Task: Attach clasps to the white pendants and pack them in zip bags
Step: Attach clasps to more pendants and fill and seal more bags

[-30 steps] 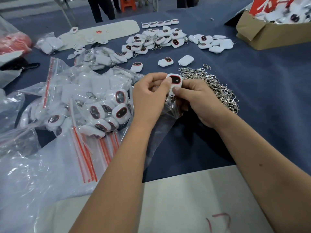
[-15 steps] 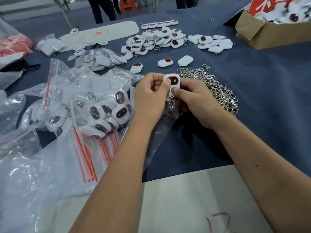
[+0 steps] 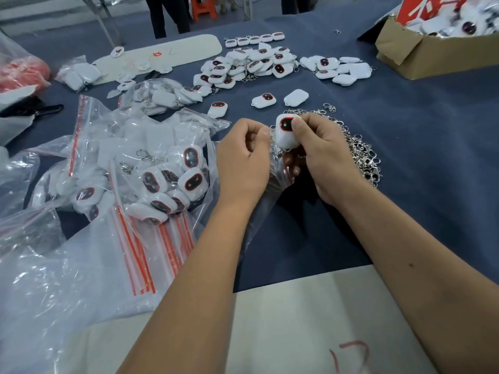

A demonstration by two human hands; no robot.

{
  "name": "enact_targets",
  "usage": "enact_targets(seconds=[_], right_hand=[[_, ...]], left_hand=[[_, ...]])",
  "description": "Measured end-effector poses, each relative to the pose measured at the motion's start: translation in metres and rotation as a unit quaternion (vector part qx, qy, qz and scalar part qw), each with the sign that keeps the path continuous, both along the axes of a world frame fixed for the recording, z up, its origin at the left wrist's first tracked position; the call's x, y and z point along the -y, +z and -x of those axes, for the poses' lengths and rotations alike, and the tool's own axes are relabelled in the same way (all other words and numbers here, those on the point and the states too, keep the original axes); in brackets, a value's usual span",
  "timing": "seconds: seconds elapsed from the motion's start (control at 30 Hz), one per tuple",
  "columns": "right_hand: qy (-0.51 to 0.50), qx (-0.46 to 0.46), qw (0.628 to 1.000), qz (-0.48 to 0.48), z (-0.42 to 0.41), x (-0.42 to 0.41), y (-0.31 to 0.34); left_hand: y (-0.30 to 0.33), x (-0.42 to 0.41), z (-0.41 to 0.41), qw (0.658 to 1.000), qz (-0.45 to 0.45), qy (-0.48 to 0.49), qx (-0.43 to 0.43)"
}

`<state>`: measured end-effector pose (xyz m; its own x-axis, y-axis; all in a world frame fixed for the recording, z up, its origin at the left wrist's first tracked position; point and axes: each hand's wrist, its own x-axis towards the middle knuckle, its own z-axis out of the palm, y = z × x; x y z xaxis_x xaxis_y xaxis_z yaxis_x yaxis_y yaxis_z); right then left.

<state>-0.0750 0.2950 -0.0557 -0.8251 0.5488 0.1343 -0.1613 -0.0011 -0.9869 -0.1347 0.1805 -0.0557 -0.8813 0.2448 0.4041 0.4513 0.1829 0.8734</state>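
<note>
1. Right hand [image 3: 326,155]: fingers curled around one white pendant [image 3: 286,132], thumb pressed on its dark, red-rimmed face; held upright above the desk [image 3: 432,163].
2. Clasp [image 3: 280,154]: small silver piece hanging from the lower end of the held pendant, partly hidden between the two hands.
3. Left hand [image 3: 243,160]: fingers curled, pinching the edge of a clear zip bag [image 3: 270,184] just beside the pendant; the bag hangs down below both hands.
4. Loose clasps [image 3: 361,155]: a silver heap on the desk, directly behind and to the right of the right hand.
5. Filled zip bags [image 3: 151,163]: clear bags with red seal strips, holding white pendants, piled to the left of the left hand.
6. Unpacked pendants [image 3: 248,66]: a large group lying further back on the desk, with three singles nearer the hands.
7. Cardboard box [image 3: 421,55]: at the far right corner, holding more white items.
8. Desk: covered in dark blue cloth; a pale board [image 3: 297,319] lies at the near edge.
</note>
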Motion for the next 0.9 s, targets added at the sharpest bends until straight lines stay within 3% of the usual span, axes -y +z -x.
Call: enact_targets(seconds=[0.47,0.8,0.9], right_hand=[[-0.046,0.001,0.997,-0.058,-0.0003,-0.0005,-0.0029],[-0.063,-0.005,0.998,-0.028,0.0008,-0.003,-0.0038],[-0.063,-0.003,0.996,-0.058,0.0007,-0.0036,-0.005]], left_hand=[[-0.0007,0.0024,0.0021,0.988,0.098,0.104,-0.061],[0.0047,0.0005,-0.0058,0.975,0.202,0.065,-0.073],[0.0046,0.0014,-0.006,0.971,0.217,0.061,-0.079]])
